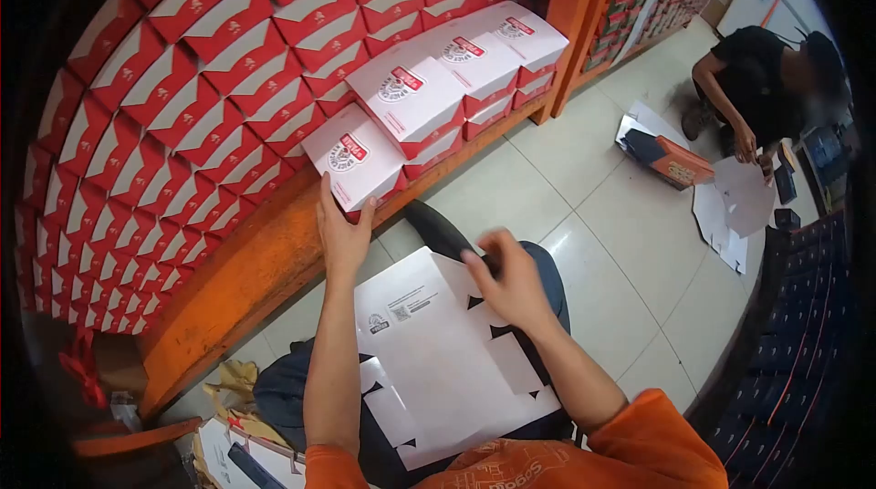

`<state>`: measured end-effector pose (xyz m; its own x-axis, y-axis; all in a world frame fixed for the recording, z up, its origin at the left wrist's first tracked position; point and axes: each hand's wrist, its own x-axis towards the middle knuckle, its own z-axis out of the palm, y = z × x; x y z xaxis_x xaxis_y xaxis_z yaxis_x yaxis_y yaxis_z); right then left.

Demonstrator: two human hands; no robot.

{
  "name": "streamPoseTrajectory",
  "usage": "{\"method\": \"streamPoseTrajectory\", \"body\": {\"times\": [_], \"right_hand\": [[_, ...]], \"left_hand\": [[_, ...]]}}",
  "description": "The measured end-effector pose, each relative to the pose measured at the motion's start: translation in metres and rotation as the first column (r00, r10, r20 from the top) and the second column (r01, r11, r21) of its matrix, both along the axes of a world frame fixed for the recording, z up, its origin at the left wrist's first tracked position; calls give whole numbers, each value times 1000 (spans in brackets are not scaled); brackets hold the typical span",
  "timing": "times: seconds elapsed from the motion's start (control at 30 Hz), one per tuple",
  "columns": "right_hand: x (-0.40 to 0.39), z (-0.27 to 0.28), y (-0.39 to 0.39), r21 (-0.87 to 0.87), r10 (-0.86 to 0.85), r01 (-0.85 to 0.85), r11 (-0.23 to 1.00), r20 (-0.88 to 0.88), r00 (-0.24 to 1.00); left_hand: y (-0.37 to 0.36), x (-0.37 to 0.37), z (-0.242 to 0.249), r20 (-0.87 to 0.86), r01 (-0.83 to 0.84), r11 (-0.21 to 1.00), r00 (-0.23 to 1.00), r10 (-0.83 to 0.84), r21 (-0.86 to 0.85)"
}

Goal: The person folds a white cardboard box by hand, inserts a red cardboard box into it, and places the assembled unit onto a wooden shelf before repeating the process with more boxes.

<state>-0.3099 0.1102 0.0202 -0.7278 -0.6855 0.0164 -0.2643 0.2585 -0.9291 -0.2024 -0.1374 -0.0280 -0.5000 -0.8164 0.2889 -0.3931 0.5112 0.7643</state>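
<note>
Head view, the only one I've got. My left hand (345,238) has the near white-topped box (365,151), thumb and fingers spread across its near end. Box sits at the end of the row on the orange ledge (233,302), beside the stacked boxes (411,92), logo facing up. Looks upright and supported.

My right hand (513,279) is released, fingers loosely curled, nothing seen in it. It's motion-blurred, just over the far right edge of the carton blank (438,389). Blank lies unfolded across the lap, print and code at its far left part, cut tabs down both sides. Can't tell if the right fingertips touch it.

Step in hand, my read: left is steadying or placing the box, right is free near the blank. For the next move, the left grip needs to ease off without dragging the box out of line; working the blank would need both hands on it, clear of the tabs.

Around: wall of red-and-white boxes (246,65) behind the ledge. Co-worker (762,78) crouches at far right, hands at a separate pale sheet (739,202), an orange-and-dark box (671,156) near it. Well apart from my hands.
</note>
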Motion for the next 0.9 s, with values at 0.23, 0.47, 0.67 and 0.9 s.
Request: {"method": "streamPoseTrajectory", "body": {"times": [0.23,0.47,0.67,0.9], "right_hand": [[71,9,120,408,149,34,912,-407,901],[62,-13,152,110,504,-502,858,4,864],[65,-5,134,225,444,-507,832,276,852],[58,4,142,137,163,-125,983,-317,934]], "left_hand": [[93,27,44,-27,-151,985,988,149,-89],[282,87,6,-57,134,701,990,-132,701],[258,118,-8,-223,323,437,939,-263,839],[251,146,53,-429,338,310,851,302,889]]}}
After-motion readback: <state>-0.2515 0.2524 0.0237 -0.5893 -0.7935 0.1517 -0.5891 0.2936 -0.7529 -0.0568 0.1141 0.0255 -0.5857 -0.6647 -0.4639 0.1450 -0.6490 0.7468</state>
